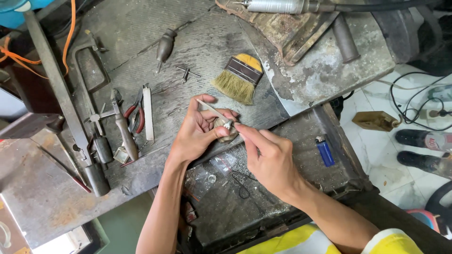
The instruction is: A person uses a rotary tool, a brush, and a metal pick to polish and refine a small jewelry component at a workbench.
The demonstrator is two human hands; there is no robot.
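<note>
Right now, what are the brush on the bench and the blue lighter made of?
The brush looks like pale straw-coloured bristles, natural or synthetic, bound in a dark ferrule with a yellow handle, probably painted wood. The blue lighter looks like smooth, glossy plastic with a small silvery metal top.

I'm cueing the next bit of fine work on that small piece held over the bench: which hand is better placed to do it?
Right, probably. The right hand has its fingertips pinched at the small brownish piece, free to work. The left hand cradles that piece and holds a thin pale strip, so it is occupied as the support.
</note>
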